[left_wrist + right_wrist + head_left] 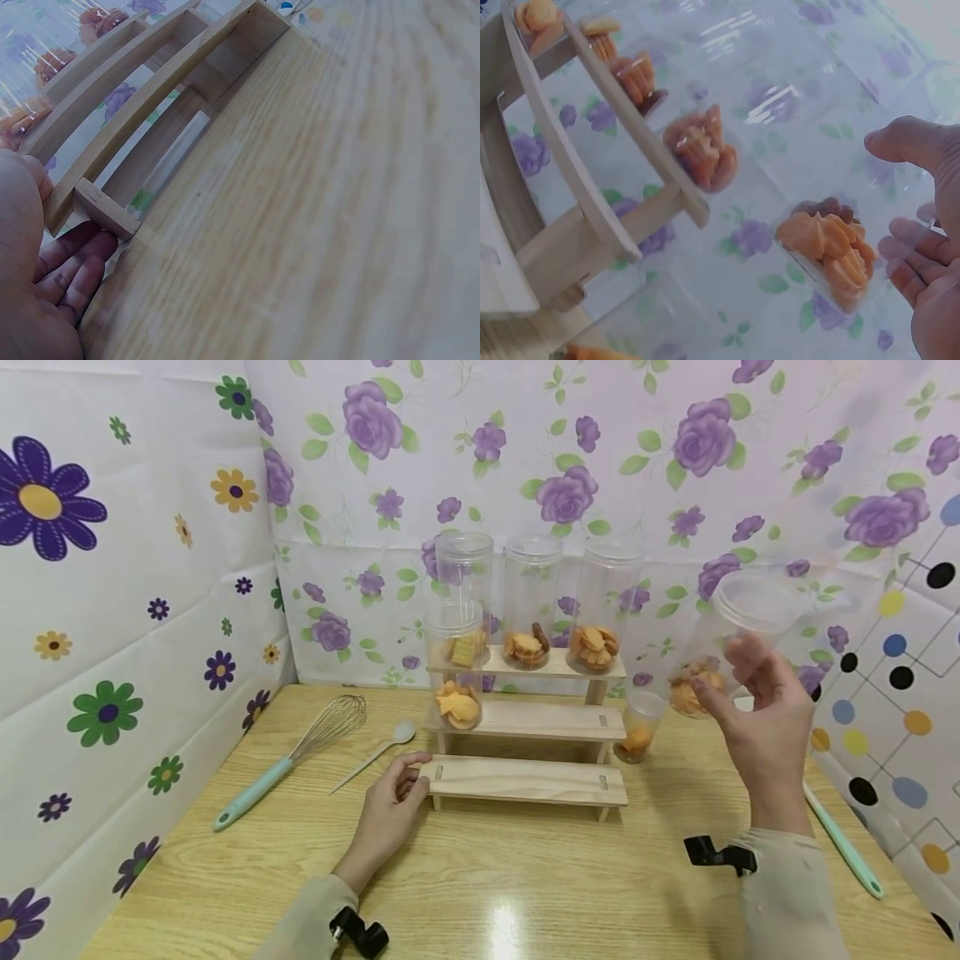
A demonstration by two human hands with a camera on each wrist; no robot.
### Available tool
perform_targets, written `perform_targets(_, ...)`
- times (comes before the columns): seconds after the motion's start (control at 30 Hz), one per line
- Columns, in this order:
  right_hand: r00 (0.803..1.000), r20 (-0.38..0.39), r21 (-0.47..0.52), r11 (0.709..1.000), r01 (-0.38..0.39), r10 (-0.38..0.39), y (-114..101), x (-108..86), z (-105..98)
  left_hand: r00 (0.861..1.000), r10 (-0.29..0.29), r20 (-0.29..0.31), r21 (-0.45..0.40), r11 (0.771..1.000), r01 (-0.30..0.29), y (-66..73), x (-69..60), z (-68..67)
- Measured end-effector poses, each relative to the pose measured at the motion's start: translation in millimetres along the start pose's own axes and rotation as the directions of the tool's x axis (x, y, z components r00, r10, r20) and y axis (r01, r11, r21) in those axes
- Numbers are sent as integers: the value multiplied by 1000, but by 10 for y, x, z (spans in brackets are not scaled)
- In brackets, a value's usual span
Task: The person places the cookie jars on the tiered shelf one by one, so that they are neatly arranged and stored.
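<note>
My right hand (pixel 772 714) grips a clear lidded jar (pixel 738 610) in the air, right of a three-tier wooden rack (pixel 517 781). Cookies (pixel 829 251) lie at the bottom of this tilted jar. With my left hand (pixel 393 802) I hold the left end of the rack's lowest tier; in the left wrist view its fingers (pixel 86 274) are beside the short leg. Along the top tier stand three clear jars (pixel 532 602) with cookies in them. Another jar (pixel 455 664) of cookies stands at the left of the middle tier.
A smaller clear container (pixel 643 727) with orange contents stands right of the rack. On the table's left lie a whisk (pixel 277 772) and a grey spoon (pixel 375 756). A mint-handled utensil (pixel 843 843) lies at the right edge. Flowered cloth (pixel 487 443) hangs behind.
</note>
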State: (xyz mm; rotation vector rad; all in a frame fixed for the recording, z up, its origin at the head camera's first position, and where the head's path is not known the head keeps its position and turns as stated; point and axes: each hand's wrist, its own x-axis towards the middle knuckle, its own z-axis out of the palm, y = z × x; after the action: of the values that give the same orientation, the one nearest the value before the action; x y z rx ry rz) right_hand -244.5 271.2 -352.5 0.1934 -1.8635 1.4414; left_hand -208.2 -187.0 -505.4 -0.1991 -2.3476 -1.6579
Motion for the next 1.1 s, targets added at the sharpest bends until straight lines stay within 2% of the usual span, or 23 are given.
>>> perform_targets(0.23, 996, 86, 92, 996, 6, -14, -131, -28, 111, 1000, 5, 7, 0, 1000, -5, -8, 7, 5)
perform_targets(0.5, 985, 168, 115, 993, 18, -38, -248, -111, 342, 1000, -8, 8, 16, 1000, 8, -15, 3, -14)
perform_targets(0.7, 970, 235, 165, 986, 26, -65, -314, -138, 573, 1000, 16, 12, 18, 1000, -16, 4, -5, -27)
perform_targets(1.1, 930, 365, 150, 989, -16, -40, -336, -205, 1028, 1000, 5, 12, -12, 1000, -5, 30, -8, -5)
